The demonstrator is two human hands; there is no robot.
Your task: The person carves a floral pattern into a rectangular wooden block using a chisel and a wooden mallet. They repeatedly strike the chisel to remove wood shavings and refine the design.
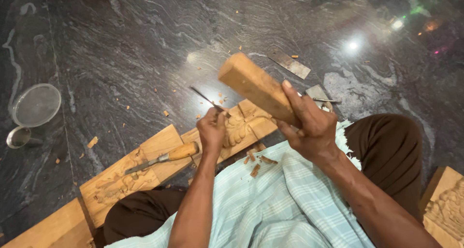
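Holding a thin metal chisel (208,100) in my left hand (211,130), I have the fingers clenched round its lower end, so the dark shaft slants up and to the left out of my fist. The tip end is hidden in my grip, right over the carved wooden plank (169,156) that lies across the dark stone floor (121,45) in front of my knees. My fist sits just left of the leafy relief carving (238,129) cut into that plank, close enough that I cannot tell whether it touches the wood.

My right hand (309,125) is clenched on a squared wooden block (256,86), grasping it by its lower end; the block tilts up and to the left, raised above the plank and just to the right of the chisel, apart from it.

On the plank to the left of my left hand lies a second chisel with a wooden handle (162,157), untouched, its blade pointing left. A few wood chips (256,163) rest on the pale checked cloth (280,199) over my lap, and more are scattered on the floor. Beyond the block lie a flat metal blade (290,63) and another slim tool (326,100). Far left on the floor are a round clear lid (36,104) and a small metal cup (18,137). Another carved piece of wood (447,209) sits at the right edge.
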